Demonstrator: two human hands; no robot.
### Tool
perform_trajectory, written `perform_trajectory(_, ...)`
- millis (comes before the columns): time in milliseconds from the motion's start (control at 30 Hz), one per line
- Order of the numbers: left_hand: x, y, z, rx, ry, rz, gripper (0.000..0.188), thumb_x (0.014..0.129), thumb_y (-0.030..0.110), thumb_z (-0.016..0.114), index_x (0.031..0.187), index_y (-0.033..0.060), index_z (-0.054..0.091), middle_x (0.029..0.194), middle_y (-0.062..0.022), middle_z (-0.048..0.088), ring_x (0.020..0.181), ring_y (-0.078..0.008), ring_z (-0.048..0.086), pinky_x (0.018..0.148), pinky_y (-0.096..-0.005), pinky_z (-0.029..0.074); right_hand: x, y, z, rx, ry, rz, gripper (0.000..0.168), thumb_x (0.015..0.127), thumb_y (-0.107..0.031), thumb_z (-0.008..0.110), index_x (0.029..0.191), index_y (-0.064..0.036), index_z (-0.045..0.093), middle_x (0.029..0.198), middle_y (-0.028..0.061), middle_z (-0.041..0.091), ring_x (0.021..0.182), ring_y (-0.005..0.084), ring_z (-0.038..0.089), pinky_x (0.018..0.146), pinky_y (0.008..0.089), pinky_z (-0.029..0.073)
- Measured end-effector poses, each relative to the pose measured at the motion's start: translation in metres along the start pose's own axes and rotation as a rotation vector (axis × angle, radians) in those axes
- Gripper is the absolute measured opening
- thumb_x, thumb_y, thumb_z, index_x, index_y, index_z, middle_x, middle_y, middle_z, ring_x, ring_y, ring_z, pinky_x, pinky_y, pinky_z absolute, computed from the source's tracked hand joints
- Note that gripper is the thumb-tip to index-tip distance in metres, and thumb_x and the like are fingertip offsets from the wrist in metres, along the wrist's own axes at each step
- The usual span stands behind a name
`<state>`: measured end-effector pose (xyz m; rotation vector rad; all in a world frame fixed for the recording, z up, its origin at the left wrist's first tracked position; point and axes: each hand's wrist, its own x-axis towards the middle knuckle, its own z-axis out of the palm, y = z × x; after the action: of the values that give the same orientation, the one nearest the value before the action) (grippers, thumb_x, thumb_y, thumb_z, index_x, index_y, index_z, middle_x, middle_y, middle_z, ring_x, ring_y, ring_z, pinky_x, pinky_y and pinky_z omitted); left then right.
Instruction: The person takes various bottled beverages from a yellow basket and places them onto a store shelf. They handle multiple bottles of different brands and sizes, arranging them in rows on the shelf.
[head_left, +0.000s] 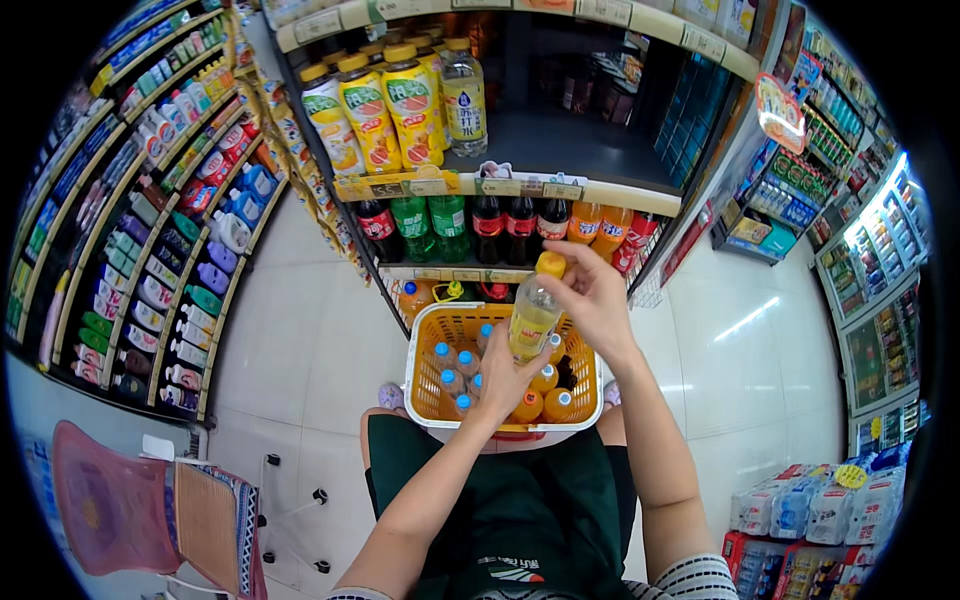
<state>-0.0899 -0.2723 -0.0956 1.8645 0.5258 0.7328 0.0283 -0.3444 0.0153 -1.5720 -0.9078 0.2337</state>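
A clear plastic bottle (531, 322) with a yellow cap and a yellow label is tilted above the basket. My left hand (506, 379) grips its lower part. At the top, my right hand (596, 300) has its thumb and fingers around the cap and neck. Below them a yellow plastic basket (412, 375) with a white rim stands in front of my lap. Inside it, blue-capped clear bottles (451, 381) fill the left side, and bottles of orange drink (559, 405) sit on the right. My left hand hides part of the basket's contents.
Ahead, a shelf board (555, 142) carries yellow-labelled drink bottles (409, 105) and one clear bottle (465, 101) at its left. Soda bottles (487, 225) line the shelf below. A pink chair (112, 502) stands at left; shrink-wrapped drink packs (825, 502) are stacked at right.
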Motion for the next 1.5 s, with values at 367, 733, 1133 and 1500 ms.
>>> perform_trajectory(367,0.043,0.081,-0.065,-0.241,-0.219,0.074,0.057,0.078,0.033,0.073,0.121,0.0023,0.05,0.109,-0.0155,0.064,0.101,-0.0243,0.063,0.086,-0.0357,0.049,-0.004,-0.027,-0.009,0.119,-0.285,0.072,0.064,0.077,-0.024,0.077,0.128,0.003,0.049,0.114,0.0154,0.063,0.097,0.0202,0.062,0.087,0.0346,0.05)
perform_trajectory(733,0.144,0.116,-0.092,0.243,0.115,0.511,0.062,0.081,0.014,0.065,0.133,-0.0066,0.037,0.123,-0.0256,0.05,0.117,-0.04,0.05,0.102,-0.042,0.039,0.101,-0.056,0.027,-0.144,0.113,-0.367,0.06,0.066,-0.02,0.081,0.114,0.002,0.052,0.104,0.0181,0.067,0.098,0.0287,0.066,0.085,0.0364,0.051)
perform_trajectory(1133,0.21,0.05,-0.118,0.141,0.109,0.27,0.05,0.089,0.001,0.044,0.138,-0.0067,0.036,0.137,-0.0253,0.047,0.131,-0.031,0.044,0.106,-0.0365,0.037,0.199,-0.026,0.069,-0.278,0.138,-0.215,0.062,0.063,-0.016,0.084,0.111,0.002,0.049,0.104,0.0222,0.066,0.1,0.0359,0.064,0.085,0.0398,0.051)
perform_trajectory(1500,0.245,0.029,-0.098,0.164,0.178,0.36,0.051,0.08,-0.003,0.046,0.13,-0.0094,0.044,0.122,-0.0321,0.053,0.115,-0.0441,0.051,0.099,-0.0445,0.041,0.229,-0.009,0.08,-0.39,0.055,-0.077,0.065,0.065,-0.025,0.083,0.114,0.003,0.049,0.105,0.0239,0.066,0.1,0.037,0.064,0.085,0.0417,0.05)
